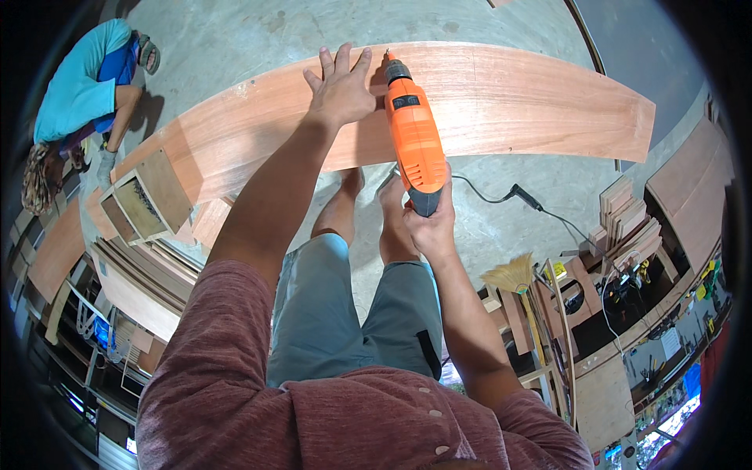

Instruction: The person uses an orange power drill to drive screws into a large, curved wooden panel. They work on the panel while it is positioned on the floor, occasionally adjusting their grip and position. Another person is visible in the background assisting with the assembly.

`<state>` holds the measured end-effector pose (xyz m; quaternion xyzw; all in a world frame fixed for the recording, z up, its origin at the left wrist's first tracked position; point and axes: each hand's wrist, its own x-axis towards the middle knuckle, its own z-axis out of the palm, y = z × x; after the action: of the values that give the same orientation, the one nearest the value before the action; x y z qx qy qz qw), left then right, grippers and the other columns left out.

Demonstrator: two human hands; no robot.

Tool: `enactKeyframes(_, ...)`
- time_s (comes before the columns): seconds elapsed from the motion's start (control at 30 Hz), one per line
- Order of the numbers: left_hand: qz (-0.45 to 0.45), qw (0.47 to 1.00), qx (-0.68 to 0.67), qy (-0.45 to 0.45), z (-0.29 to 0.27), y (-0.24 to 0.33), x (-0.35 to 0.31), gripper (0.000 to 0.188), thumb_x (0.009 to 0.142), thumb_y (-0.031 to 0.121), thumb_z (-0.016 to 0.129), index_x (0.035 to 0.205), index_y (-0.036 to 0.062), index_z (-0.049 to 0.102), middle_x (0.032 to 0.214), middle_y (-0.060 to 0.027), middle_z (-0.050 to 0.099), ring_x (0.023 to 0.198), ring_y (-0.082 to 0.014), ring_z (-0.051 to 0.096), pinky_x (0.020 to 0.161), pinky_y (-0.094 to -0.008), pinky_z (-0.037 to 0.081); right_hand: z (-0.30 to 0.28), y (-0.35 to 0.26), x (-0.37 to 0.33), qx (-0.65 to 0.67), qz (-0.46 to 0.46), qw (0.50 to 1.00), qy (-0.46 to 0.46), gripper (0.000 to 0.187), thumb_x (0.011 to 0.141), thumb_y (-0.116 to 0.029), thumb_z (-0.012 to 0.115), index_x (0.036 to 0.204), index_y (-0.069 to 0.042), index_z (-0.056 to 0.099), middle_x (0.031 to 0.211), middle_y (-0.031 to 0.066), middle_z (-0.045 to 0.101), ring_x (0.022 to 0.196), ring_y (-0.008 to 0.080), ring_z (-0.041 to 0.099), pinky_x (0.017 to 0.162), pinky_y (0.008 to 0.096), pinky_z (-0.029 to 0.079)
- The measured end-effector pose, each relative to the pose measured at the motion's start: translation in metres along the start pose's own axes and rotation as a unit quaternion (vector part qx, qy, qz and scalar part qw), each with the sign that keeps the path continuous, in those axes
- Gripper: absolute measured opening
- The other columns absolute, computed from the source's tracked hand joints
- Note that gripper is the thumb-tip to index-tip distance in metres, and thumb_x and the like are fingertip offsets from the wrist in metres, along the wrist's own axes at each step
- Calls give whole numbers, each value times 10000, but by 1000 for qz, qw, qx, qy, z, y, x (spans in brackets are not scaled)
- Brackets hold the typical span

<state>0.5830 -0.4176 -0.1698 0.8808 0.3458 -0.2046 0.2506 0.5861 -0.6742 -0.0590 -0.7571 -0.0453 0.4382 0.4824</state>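
Observation:
A long plywood board (533,102) stretches across in front of me, its far edge bowed by the lens. My left hand (342,90) lies on it with spread fingers near that far edge. Just right of those fingers, an orange power drill (415,137) points away from me, its tip at the board's far edge. My right hand (432,223) is wrapped round the drill's dark rear grip; some of its fingers are hidden beneath the tool. From the drill, a black cord (493,201) runs off to the right.
A divided wooden box (141,196) sits at the board's left end. At upper left another person in a turquoise shirt (78,82) bends low. Wood offcuts (627,219) are stacked at right, with a straw broom (513,278) nearer me. Concrete floor (486,176) lies around my feet.

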Motion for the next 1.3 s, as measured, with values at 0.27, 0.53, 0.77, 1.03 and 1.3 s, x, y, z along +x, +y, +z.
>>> enactKeyframes(0.27, -7, 1000, -29, -7, -10, 4, -5, 867, 802, 169, 589, 1622, 188, 311, 1701, -162, 142, 1561, -480, -4, 1194, -721, 32, -1, -2, 1, -33, -1, 999, 0, 921, 842, 56, 668, 1619, -42, 182, 1373, 213, 609, 1264, 283, 622, 1042, 346, 481)
enactKeyframes(0.53, -12, 999, -42, -13, -12, 5, -5, 864, 799, 159, 590, 1619, 200, 322, 1703, -160, 143, 1565, -467, 4, 1199, -717, 31, -1, -11, 0, -13, 11, 1000, -10, 909, 859, 40, 674, 1620, -61, 187, 1368, 203, 614, 1261, 283, 621, 1058, 345, 467)
enactKeyframes(0.77, -13, 999, -37, -15, -14, 4, -6, 841, 816, 140, 570, 1618, 202, 324, 1702, -153, 147, 1566, -463, 9, 1202, -715, 32, 2, -6, 0, -33, -7, 999, 1, 896, 863, 31, 671, 1615, -46, 189, 1357, 201, 621, 1261, 278, 622, 1052, 337, 464)
enactKeyframes(1.03, -11, 999, -40, -16, -14, 6, -5, 821, 831, 121, 544, 1618, 202, 323, 1703, -161, 148, 1567, -462, 12, 1202, -713, 33, 1, -3, 0, -49, -27, 998, 2, 896, 856, 37, 657, 1614, -37, 185, 1362, 201, 618, 1268, 273, 619, 1055, 337, 463)
enactKeyframes(1.3, -15, 999, -21, -39, -9, -5, 3, 901, 837, 338, 727, 1624, 234, 301, 1715, -123, 108, 1571, -437, 10, 1182, -734, 82, -7, -48, 1, -47, 10, 999, -17, 924, 800, 72, 620, 1619, -59, 215, 1404, 177, 585, 1300, 238, 585, 1076, 319, 437)
